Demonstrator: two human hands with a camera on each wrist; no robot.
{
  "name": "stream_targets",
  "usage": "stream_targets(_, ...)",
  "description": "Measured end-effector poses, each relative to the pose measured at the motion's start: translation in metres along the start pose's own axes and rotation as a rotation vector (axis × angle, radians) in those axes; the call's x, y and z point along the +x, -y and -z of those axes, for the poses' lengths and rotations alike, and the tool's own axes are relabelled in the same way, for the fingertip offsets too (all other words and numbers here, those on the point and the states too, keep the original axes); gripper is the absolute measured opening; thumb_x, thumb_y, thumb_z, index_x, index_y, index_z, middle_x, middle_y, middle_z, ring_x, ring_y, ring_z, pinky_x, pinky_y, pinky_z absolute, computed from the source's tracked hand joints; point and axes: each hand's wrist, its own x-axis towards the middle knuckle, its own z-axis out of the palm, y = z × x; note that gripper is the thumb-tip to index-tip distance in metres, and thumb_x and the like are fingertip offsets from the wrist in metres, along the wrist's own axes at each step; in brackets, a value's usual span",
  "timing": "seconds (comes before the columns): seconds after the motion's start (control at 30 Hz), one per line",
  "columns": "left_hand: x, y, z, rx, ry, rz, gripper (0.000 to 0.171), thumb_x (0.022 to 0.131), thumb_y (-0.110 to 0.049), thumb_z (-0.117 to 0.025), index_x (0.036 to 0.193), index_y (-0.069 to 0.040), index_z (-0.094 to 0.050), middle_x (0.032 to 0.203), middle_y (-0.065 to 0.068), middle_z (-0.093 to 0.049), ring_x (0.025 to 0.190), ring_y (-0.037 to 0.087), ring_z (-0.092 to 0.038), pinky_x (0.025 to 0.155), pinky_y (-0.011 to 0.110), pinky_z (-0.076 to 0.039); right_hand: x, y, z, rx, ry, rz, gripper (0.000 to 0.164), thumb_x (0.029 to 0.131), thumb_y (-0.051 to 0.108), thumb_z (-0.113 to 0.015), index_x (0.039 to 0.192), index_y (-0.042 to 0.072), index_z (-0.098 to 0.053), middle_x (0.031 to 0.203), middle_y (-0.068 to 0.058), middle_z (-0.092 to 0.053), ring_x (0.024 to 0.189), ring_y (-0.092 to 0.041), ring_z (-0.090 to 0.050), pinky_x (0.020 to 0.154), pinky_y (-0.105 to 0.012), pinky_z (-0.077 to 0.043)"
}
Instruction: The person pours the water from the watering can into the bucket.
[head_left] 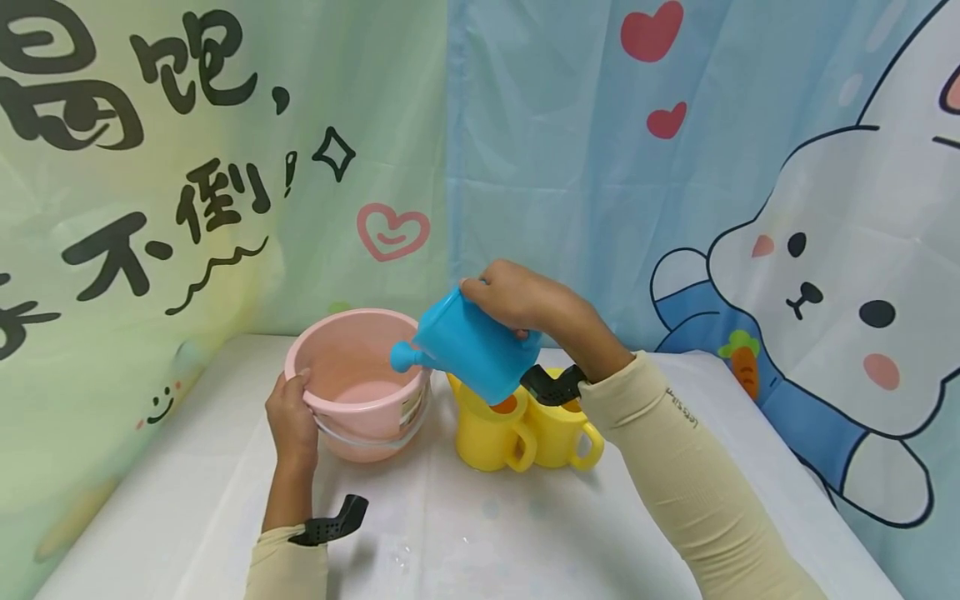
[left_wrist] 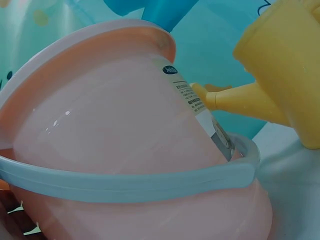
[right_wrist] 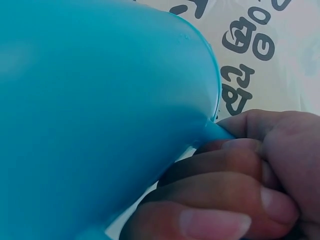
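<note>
A pink bucket (head_left: pixel 356 367) stands on the white table, tipped slightly, its pale blue handle (left_wrist: pixel 125 186) hanging down across its side. My left hand (head_left: pixel 292 421) holds the bucket's left rim, thumb over the edge and fingers against the outer wall. The right hand (head_left: pixel 528 296) grips the handle of a blue watering can (head_left: pixel 480 346), fingers curled round it in the right wrist view. That can is tilted in the air, its spout pointing left over the bucket's right rim. Whether water runs from it I cannot tell.
Two yellow watering cans (head_left: pixel 480 437) stand side by side to the right of the bucket, partly behind the blue one. A few clear drops (head_left: pixel 402 554) lie on the white tablecloth (head_left: pixel 450 517). A printed curtain (head_left: pixel 525 167) hangs close behind the table.
</note>
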Motion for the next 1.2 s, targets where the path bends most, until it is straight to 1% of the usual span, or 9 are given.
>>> stream_targets(0.3, 0.0010, 0.0013, 0.0003, 0.001, -0.004, 0.002, 0.045, 0.099, -0.021, -0.040, 0.134, 0.003, -0.054, 0.135, 0.018, -0.054, 0.123, 0.029, -0.047, 0.105, 0.040, -0.033, 0.0012, 0.0002, -0.0010, 0.001, 0.003, -0.002, 0.044, 0.105, 0.038, -0.034, 0.117, 0.000, -0.053, 0.052, -0.005, -0.032, 0.040, -0.019, -0.035, 0.047, -0.033, -0.036)
stream_targets(0.43, 0.0013, 0.0010, 0.0002, 0.001, -0.016, -0.002, 0.045, 0.099, -0.021, -0.041, 0.134, 0.003, -0.054, 0.134, 0.018, -0.055, 0.123, 0.030, -0.048, 0.104, 0.039, -0.034, 0.0016, 0.0023, -0.0001, -0.005, 0.008, 0.000, 0.043, 0.105, 0.038, -0.034, 0.098, 0.001, -0.055, 0.052, -0.004, -0.029, 0.041, -0.019, -0.032, 0.048, -0.033, -0.033)
stream_targets(0.5, 0.0013, 0.0008, 0.0002, 0.002, -0.016, -0.003, 0.045, 0.099, -0.021, -0.041, 0.134, 0.003, -0.054, 0.135, 0.018, -0.055, 0.123, 0.030, -0.048, 0.104, 0.039, -0.034, 0.0015, 0.0029, 0.0002, -0.008, 0.010, 0.002, 0.043, 0.105, 0.038, -0.034, 0.086, 0.004, -0.051, 0.052, -0.003, -0.028, 0.041, -0.019, -0.032, 0.048, -0.034, -0.032)
stream_targets(0.57, 0.0012, 0.0007, 0.0003, 0.003, -0.011, -0.001, 0.045, 0.099, -0.021, -0.040, 0.134, 0.003, -0.054, 0.135, 0.018, -0.054, 0.123, 0.030, -0.047, 0.104, 0.040, -0.033, 0.0012, 0.0031, 0.0003, -0.010, 0.011, 0.003, 0.043, 0.105, 0.038, -0.034, 0.081, 0.005, -0.049, 0.052, -0.003, -0.028, 0.041, -0.019, -0.032, 0.048, -0.033, -0.033)
stream_targets(0.67, 0.0011, 0.0009, 0.0004, 0.004, 0.004, 0.004, 0.046, 0.100, -0.022, -0.039, 0.136, 0.003, -0.053, 0.136, 0.018, -0.053, 0.125, 0.030, -0.047, 0.105, 0.042, -0.033, 0.0006, 0.0027, -0.0001, -0.012, 0.011, -0.003, 0.043, 0.105, 0.037, -0.034, 0.083, 0.004, -0.050, 0.052, -0.004, -0.028, 0.041, -0.019, -0.032, 0.047, -0.033, -0.033)
stream_targets(0.77, 0.0011, 0.0011, 0.0004, 0.011, 0.008, 0.003, 0.046, 0.100, -0.023, -0.039, 0.136, 0.002, -0.052, 0.137, 0.017, -0.053, 0.125, 0.030, -0.047, 0.106, 0.043, -0.033, 0.0005, 0.0025, -0.0007, -0.017, 0.007, -0.004, 0.044, 0.105, 0.038, -0.034, 0.093, 0.002, -0.055, 0.053, -0.004, -0.029, 0.041, -0.019, -0.033, 0.049, -0.033, -0.034)
stream_targets(0.9, 0.0016, 0.0019, 0.0007, 0.019, -0.004, 0.002, 0.046, 0.100, -0.023, -0.039, 0.136, 0.002, -0.053, 0.136, 0.016, -0.053, 0.124, 0.028, -0.047, 0.105, 0.041, -0.033, 0.0009, 0.0029, -0.0014, -0.023, 0.001, 0.005, 0.044, 0.105, 0.039, -0.034, 0.106, 0.002, -0.057, 0.054, -0.004, -0.031, 0.041, -0.019, -0.035, 0.052, -0.034, -0.036)
stream_targets(1.0, 0.0021, 0.0025, 0.0006, 0.012, -0.005, 0.002, 0.045, 0.100, -0.022, -0.039, 0.135, 0.002, -0.053, 0.136, 0.016, -0.054, 0.124, 0.027, -0.047, 0.105, 0.040, -0.033, 0.0010, 0.0026, -0.0017, -0.023, -0.001, 0.000, 0.044, 0.105, 0.039, -0.034, 0.104, 0.001, -0.057, 0.053, -0.004, -0.032, 0.041, -0.019, -0.036, 0.051, -0.034, -0.036)
stream_targets(1.2, 0.0011, 0.0018, -0.0003, 0.008, 0.008, 0.010, 0.046, 0.100, -0.023, -0.039, 0.136, 0.002, -0.052, 0.138, 0.016, -0.052, 0.125, 0.028, -0.046, 0.106, 0.042, -0.032, 0.0006, 0.0017, -0.0021, -0.019, 0.000, -0.015, 0.044, 0.105, 0.039, -0.033, 0.091, 0.003, -0.054, 0.052, -0.004, -0.030, 0.041, -0.019, -0.034, 0.049, -0.033, -0.034)
